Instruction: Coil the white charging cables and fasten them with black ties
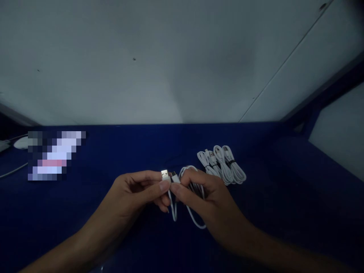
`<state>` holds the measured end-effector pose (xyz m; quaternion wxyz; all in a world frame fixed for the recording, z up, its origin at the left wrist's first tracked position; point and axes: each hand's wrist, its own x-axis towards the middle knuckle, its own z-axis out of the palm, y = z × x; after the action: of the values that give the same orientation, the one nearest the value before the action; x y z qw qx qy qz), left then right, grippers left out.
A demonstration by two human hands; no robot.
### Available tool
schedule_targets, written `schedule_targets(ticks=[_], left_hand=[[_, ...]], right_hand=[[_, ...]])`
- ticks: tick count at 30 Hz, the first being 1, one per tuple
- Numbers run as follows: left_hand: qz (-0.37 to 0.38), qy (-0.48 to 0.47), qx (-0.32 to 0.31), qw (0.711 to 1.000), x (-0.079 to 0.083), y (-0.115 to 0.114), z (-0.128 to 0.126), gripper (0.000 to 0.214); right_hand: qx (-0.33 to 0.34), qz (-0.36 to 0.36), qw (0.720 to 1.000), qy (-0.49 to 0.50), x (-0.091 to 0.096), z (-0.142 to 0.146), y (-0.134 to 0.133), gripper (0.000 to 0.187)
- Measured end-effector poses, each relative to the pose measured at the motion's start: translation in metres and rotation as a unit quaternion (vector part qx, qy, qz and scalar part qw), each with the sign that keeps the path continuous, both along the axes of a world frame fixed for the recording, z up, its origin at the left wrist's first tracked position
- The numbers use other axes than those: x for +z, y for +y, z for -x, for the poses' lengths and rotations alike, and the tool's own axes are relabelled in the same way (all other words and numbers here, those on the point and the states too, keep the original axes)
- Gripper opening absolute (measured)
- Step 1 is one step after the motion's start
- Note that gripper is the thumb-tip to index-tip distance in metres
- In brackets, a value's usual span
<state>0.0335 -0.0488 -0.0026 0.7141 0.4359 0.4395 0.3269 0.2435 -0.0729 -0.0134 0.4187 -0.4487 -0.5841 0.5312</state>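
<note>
Head view: left hand [133, 191] pinches silver USB plug [165, 174] of thin white cable [174, 218]; right hand [212, 193] grips its dark-tipped plug [175, 178].
Slip risk: loops below fingers could spill if right pinch loosens.
Bench [136, 151]: dark blue; tied white cable bundles [229, 169] beyond right fingers.
Room: dim, pale-grey panel wall [142, 83] beyond.

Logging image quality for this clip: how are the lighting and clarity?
Head view: dim overall, soft shadow on the wall, the blue tabletop darker toward the bottom; head view: the metal USB-A plug in the left hand catches a bright glint; head view: a pixelated patch at left masks detail.
</note>
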Motion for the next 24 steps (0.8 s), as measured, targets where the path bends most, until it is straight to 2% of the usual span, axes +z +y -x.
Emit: schedule_targets(ticks=[10, 24], left_hand=[[0.005, -0.003, -0.004, 1.0, 0.0033, 0.0025, -0.0027, 0.016], [0.008, 0.001, -0.006, 1.0, 0.0045, 0.0022, -0.0031, 0.012]], right_hand=[[-0.019, -0.05, 0.998, -0.027, 0.0022, 0.0028, 0.0006, 0.037], [-0.025, -0.054, 0.997, -0.042, 0.0021, 0.0037, 0.0013, 0.038]])
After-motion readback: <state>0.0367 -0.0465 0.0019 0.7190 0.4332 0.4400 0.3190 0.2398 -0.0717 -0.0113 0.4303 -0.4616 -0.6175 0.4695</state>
